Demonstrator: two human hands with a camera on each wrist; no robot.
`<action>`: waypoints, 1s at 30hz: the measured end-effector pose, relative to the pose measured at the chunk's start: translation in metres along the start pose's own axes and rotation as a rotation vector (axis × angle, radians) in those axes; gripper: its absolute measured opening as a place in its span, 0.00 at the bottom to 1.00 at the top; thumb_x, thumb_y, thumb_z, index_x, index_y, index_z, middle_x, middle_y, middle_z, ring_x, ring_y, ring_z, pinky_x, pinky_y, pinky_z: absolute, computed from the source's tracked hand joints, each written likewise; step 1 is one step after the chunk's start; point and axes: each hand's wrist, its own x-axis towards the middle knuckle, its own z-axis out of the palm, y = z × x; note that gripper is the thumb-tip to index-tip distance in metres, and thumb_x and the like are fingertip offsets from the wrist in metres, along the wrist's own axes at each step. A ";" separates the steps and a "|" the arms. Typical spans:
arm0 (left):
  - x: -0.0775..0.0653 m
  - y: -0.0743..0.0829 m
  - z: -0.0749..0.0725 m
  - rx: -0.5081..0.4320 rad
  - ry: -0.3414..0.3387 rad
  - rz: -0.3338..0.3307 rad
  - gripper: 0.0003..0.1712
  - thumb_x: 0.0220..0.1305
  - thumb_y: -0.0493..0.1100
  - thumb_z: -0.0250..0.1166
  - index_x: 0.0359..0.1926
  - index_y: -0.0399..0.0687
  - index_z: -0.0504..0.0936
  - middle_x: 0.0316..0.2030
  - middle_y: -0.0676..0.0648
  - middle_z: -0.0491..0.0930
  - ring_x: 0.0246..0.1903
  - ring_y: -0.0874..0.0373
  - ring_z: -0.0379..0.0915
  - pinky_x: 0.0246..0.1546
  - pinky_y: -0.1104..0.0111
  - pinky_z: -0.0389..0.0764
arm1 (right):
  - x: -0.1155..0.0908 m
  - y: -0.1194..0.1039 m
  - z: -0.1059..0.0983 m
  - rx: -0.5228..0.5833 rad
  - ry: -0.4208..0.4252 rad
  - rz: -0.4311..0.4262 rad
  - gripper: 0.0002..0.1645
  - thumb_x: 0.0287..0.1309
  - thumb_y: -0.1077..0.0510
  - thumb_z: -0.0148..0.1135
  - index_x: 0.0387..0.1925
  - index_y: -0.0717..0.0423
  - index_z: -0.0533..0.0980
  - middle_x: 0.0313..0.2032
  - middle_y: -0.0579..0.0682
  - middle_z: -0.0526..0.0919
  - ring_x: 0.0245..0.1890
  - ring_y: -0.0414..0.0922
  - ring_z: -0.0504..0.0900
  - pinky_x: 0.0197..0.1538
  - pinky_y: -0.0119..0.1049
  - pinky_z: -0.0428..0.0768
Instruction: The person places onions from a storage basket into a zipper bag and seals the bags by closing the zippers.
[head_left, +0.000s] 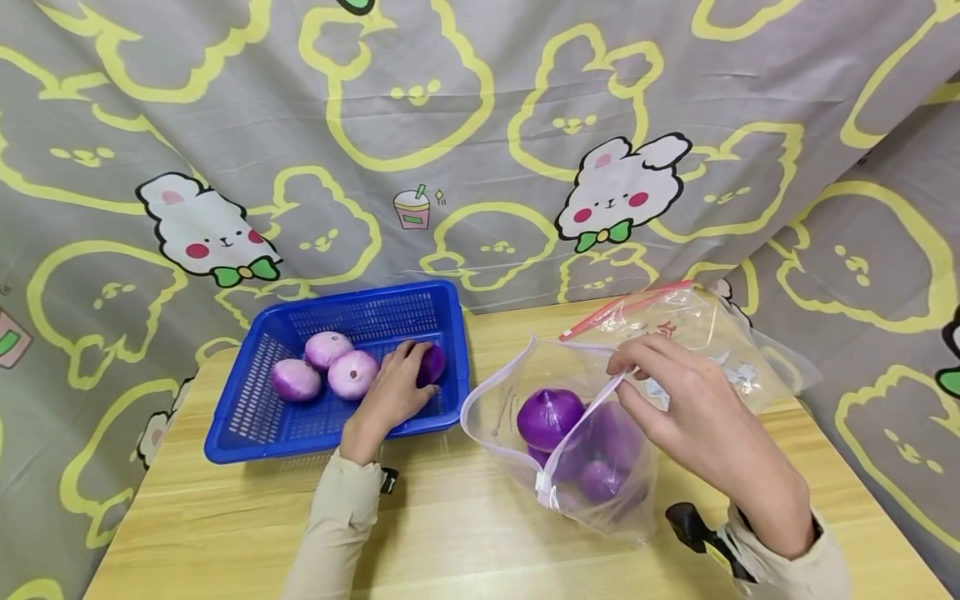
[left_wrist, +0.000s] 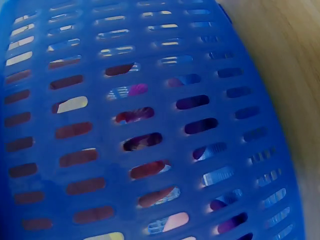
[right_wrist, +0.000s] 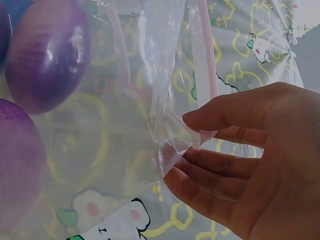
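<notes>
My left hand (head_left: 393,383) reaches into a blue plastic basket (head_left: 330,450), its fingers and thumb round a dark purple onion (head_left: 432,365) near the right wall. Paler purple onions (head_left: 354,375) lie left of that hand in the basket. In the left wrist view the slotted basket wall (left_wrist: 165,120) hides most of the hand and onions. My right hand (head_left: 693,408) pinches the rim of a clear zip bag (head_left: 495,417), holding its mouth apart. Inside the bag sit several purple onions (head_left: 551,419). The right wrist view shows thumb and fingers gripping the crumpled bag edge (right_wrist: 175,140).
Behind the right hand, a second clear bag with a red zip strip (head_left: 637,308) lies flat on the wooden table (head_left: 435,533). A grey patterned cloth (head_left: 465,150) hangs along the table's back and sides. The basket stands at the table's left.
</notes>
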 end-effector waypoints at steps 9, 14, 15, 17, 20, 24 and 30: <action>0.001 -0.001 0.001 0.040 0.051 0.014 0.28 0.52 0.37 0.76 0.54 0.41 0.76 0.50 0.32 0.76 0.45 0.31 0.73 0.49 0.44 0.74 | 0.001 -0.002 0.002 0.001 -0.005 0.001 0.16 0.49 0.72 0.63 0.35 0.49 0.79 0.36 0.37 0.81 0.36 0.39 0.80 0.43 0.24 0.75; 0.001 -0.004 -0.001 0.020 0.045 0.049 0.27 0.53 0.37 0.76 0.54 0.39 0.78 0.49 0.32 0.78 0.46 0.34 0.75 0.50 0.45 0.75 | 0.002 -0.002 0.004 -0.010 -0.012 0.003 0.15 0.49 0.71 0.63 0.35 0.49 0.79 0.37 0.37 0.81 0.36 0.38 0.80 0.43 0.25 0.75; 0.000 -0.005 -0.002 0.013 0.047 0.055 0.27 0.53 0.37 0.76 0.54 0.38 0.78 0.48 0.32 0.78 0.46 0.35 0.76 0.50 0.45 0.75 | 0.002 -0.002 0.004 -0.011 -0.012 0.003 0.15 0.50 0.71 0.63 0.35 0.49 0.79 0.37 0.37 0.81 0.36 0.38 0.80 0.43 0.25 0.75; -0.001 -0.007 -0.004 -0.005 0.054 0.069 0.26 0.53 0.36 0.76 0.53 0.37 0.79 0.46 0.32 0.80 0.46 0.37 0.77 0.50 0.46 0.76 | 0.002 -0.001 0.004 -0.010 -0.013 -0.001 0.15 0.50 0.71 0.63 0.35 0.49 0.79 0.37 0.37 0.81 0.37 0.38 0.80 0.43 0.25 0.75; -0.003 -0.009 -0.008 -0.024 0.052 0.082 0.25 0.53 0.35 0.76 0.52 0.35 0.80 0.45 0.33 0.81 0.47 0.40 0.78 0.50 0.48 0.78 | 0.002 -0.001 0.004 -0.007 -0.013 -0.005 0.15 0.50 0.71 0.63 0.35 0.49 0.78 0.37 0.37 0.81 0.37 0.37 0.79 0.43 0.25 0.75; -0.007 -0.010 -0.014 -0.032 0.038 0.070 0.25 0.56 0.36 0.75 0.53 0.35 0.79 0.45 0.35 0.82 0.48 0.41 0.79 0.52 0.48 0.77 | 0.003 -0.001 0.005 -0.008 -0.013 -0.009 0.14 0.51 0.71 0.62 0.35 0.49 0.78 0.36 0.37 0.80 0.37 0.37 0.79 0.43 0.26 0.75; -0.017 -0.012 -0.017 -0.024 0.072 0.029 0.26 0.55 0.38 0.75 0.54 0.35 0.79 0.46 0.35 0.83 0.48 0.41 0.80 0.50 0.46 0.77 | 0.003 -0.001 0.006 -0.006 -0.018 -0.011 0.14 0.51 0.70 0.62 0.35 0.48 0.78 0.37 0.37 0.80 0.37 0.36 0.79 0.42 0.26 0.75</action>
